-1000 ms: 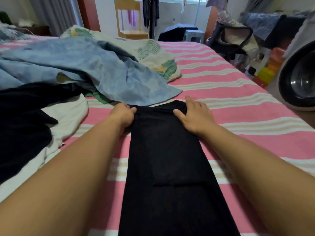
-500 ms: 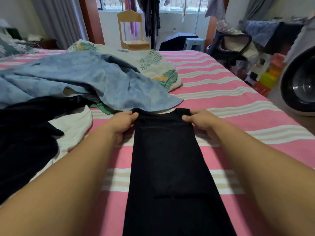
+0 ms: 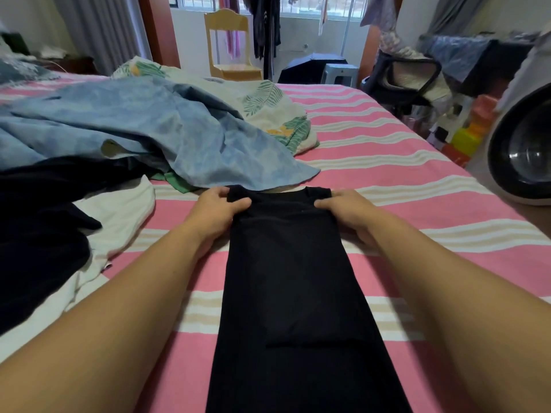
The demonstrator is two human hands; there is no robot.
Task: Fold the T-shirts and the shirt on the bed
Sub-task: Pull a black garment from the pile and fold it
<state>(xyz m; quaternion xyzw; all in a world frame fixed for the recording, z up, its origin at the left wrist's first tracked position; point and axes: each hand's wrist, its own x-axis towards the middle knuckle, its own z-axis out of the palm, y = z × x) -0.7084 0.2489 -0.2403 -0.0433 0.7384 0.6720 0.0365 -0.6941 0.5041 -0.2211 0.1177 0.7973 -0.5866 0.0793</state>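
My left hand (image 3: 219,211) grips the far left corner of the black T-shirt (image 3: 293,293), thumb on top and fingers (image 3: 222,190) curled round its edge. My right hand (image 3: 347,208) pinches the far right corner the same way, its fingers tucked under the cloth. The T-shirt lies folded into a long narrow strip on the pink striped bed (image 3: 402,180), running from 6 o'clock up to the middle of my view, its neckline at the far end between my hands. At 10 o'clock a blue shirt (image 3: 167,135) is heaped loose, its hem just beyond the T-shirt's top edge. A leaf-print cloth (image 3: 268,105) lies behind it at 12 o'clock. At 9 o'clock sit a dark garment (image 3: 38,222) and a white T-shirt (image 3: 119,216).
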